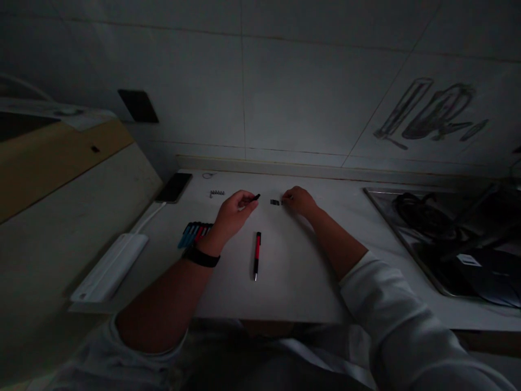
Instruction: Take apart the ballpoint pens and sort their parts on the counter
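My left hand (236, 210) pinches a small black pen part (255, 197) above the white counter. My right hand (299, 200) is closed, its fingertips down at the counter; what they hold, if anything, is too small to make out. Just left of those fingertips lies a short row of small dark pieces (274, 202). A red and black pen (257, 255) rests between my forearms, its metal tip towards me. Several blue, red and black pen barrels (195, 233) lie side by side, partly hidden behind my left wrist. Farther back is a row of small metal springs (217, 193).
A thin ring-like item (208, 175) lies near the wall. At the left are a dark phone (175, 187) with a white cable and a white power strip (109, 269). On the right, a metal-rimmed sink (401, 239) holds a coiled black cable (423, 214) and dark items.
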A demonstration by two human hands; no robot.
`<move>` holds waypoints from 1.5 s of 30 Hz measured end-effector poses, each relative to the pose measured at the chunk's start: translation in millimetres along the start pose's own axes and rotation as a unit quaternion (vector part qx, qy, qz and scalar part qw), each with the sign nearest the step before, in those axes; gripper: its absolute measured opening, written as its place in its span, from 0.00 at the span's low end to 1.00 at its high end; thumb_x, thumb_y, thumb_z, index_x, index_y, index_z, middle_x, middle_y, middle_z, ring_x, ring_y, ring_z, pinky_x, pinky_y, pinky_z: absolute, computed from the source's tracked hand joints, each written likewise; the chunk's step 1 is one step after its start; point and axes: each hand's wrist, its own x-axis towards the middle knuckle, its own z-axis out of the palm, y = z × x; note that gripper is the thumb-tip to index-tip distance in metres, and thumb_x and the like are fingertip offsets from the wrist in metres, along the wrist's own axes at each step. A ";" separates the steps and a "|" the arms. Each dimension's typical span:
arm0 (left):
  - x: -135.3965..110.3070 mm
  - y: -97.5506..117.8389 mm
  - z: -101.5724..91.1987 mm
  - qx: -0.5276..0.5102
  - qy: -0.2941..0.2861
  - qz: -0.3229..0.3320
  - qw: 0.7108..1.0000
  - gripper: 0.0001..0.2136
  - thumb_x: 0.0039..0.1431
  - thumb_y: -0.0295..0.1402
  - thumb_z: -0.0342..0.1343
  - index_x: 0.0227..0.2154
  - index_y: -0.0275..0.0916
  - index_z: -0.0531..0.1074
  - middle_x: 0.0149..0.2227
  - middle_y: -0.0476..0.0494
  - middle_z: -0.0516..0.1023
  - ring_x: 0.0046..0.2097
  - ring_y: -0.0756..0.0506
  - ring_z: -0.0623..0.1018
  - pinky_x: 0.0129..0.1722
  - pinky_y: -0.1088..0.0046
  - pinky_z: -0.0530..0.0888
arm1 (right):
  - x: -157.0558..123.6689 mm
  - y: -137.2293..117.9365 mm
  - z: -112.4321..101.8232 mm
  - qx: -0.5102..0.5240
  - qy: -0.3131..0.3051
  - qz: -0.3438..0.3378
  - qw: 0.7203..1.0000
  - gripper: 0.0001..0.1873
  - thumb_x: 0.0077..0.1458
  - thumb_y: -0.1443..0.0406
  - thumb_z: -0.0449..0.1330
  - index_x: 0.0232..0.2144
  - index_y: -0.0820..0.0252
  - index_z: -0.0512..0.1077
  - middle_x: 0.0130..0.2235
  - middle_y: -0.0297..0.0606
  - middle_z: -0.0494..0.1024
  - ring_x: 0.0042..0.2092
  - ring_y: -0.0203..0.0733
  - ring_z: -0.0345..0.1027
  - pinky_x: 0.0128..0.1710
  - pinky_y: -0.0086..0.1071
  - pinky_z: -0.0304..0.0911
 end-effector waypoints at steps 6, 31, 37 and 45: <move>0.4 -2.5 -0.8 -0.013 0.000 -0.002 1.000 0.10 0.61 0.40 0.63 0.41 0.41 0.76 0.43 0.42 0.82 0.45 0.44 0.80 0.50 0.62 0.76 | 1.8 0.3 4.1 -0.006 -0.001 0.000 1.000 0.13 0.65 0.60 0.61 0.46 0.54 0.83 0.48 0.46 0.80 0.49 0.46 0.73 0.50 0.35 0.65; 8.3 2.4 -12.7 -0.010 0.045 -0.005 0.999 0.09 0.61 0.38 0.62 0.41 0.40 0.76 0.41 0.44 0.82 0.43 0.45 0.81 0.47 0.65 0.76 | -25.5 -40.5 -9.7 0.039 0.051 -0.097 0.993 0.11 0.65 0.64 0.59 0.45 0.55 0.81 0.46 0.42 0.81 0.44 0.42 0.73 0.48 0.33 0.64; 6.7 5.4 -12.4 0.005 0.053 -0.003 0.999 0.09 0.62 0.39 0.61 0.41 0.40 0.76 0.41 0.45 0.81 0.42 0.45 0.80 0.46 0.66 0.76 | -39.1 -96.9 4.4 0.033 -0.005 -0.170 0.985 0.11 0.65 0.61 0.60 0.45 0.56 0.81 0.43 0.41 0.81 0.43 0.44 0.74 0.44 0.33 0.62; 6.4 1.0 -10.9 0.015 0.038 -0.001 0.999 0.10 0.63 0.40 0.61 0.42 0.41 0.75 0.42 0.44 0.81 0.43 0.45 0.80 0.47 0.66 0.76 | -40.0 -112.6 16.3 0.006 -0.026 -0.186 0.982 0.10 0.64 0.66 0.59 0.43 0.56 0.80 0.46 0.43 0.81 0.45 0.44 0.74 0.45 0.33 0.62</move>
